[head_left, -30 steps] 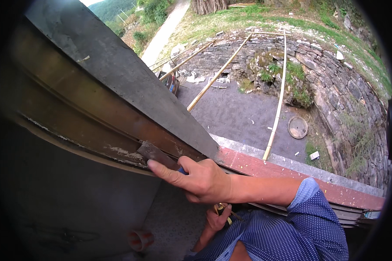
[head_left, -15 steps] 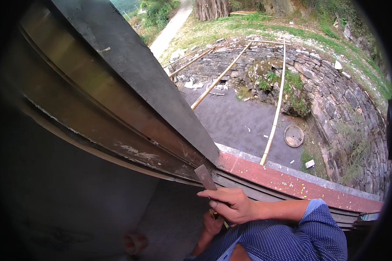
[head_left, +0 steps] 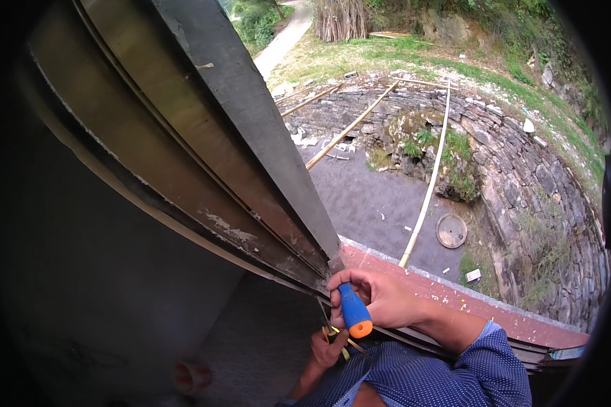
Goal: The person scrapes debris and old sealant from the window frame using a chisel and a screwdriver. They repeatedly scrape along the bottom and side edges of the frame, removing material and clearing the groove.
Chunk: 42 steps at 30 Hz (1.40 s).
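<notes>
A chisel-like hand tool with a blue handle (head_left: 354, 308) and an orange butt end is in my right hand (head_left: 390, 298). My fingers wrap the handle near the lower corner of the window frame, and its blade is hidden now. Just below, my left hand (head_left: 327, 349) is closed on a yellow-and-black tool (head_left: 330, 332) with a thin metal part pointing up; its kind is unclear. A brown metal frame (head_left: 204, 149) with grooves and pale smears rises to the left. The reddish sill (head_left: 441, 292) runs right from the corner, scattered with small crumbs.
A grey plastered edge (head_left: 251, 102) borders the frame outside. Bamboo poles (head_left: 428, 183) stretch from the sill towards a curved stone wall (head_left: 523, 183). A round basin-like object (head_left: 451, 230) lies on the ground below. An orange object (head_left: 192, 377) sits on the dark floor inside.
My right hand has turned the tool: its flat metal blade stood up before, and now its blue handle faces me. The hand has moved slightly up; the view has shifted.
</notes>
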Available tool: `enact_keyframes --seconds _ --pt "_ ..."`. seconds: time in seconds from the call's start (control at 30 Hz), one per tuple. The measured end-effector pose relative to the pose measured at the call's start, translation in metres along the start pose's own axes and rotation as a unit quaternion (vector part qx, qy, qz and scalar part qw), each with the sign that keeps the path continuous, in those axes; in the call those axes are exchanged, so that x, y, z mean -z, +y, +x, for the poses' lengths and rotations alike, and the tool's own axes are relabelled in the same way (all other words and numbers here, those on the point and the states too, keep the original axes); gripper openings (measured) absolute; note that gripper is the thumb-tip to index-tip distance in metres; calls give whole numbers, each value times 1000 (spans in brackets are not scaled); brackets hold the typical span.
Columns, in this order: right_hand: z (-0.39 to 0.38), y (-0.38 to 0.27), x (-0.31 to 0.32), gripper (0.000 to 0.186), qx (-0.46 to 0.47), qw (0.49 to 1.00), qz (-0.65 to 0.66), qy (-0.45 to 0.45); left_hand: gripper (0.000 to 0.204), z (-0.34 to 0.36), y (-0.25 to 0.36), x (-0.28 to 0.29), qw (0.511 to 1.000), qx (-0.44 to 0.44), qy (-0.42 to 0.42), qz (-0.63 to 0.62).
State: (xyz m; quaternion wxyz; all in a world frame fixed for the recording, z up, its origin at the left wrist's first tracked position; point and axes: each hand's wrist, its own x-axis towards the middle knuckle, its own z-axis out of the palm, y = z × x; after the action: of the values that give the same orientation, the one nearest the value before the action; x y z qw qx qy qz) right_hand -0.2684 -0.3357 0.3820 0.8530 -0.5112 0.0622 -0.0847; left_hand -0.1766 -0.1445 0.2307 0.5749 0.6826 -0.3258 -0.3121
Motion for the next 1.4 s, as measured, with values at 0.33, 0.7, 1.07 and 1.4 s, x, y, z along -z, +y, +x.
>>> enact_keyframes --seconds 0.33,0.7,1.07,1.4 --pt "31 -104 -29 14 468 737 -484 51 14 29 51 2 998 -19 -38 -42" --pt "92 -170 -100 30 370 924 -83 47 9 46 108 3 980 -180 -66 47" --pt "93 -180 -104 73 420 898 -117 63 13 36 72 -10 992 -103 -68 -10" --pt "119 -195 -110 54 626 779 -35 -13 13 35 69 -17 994 -73 -85 -21"
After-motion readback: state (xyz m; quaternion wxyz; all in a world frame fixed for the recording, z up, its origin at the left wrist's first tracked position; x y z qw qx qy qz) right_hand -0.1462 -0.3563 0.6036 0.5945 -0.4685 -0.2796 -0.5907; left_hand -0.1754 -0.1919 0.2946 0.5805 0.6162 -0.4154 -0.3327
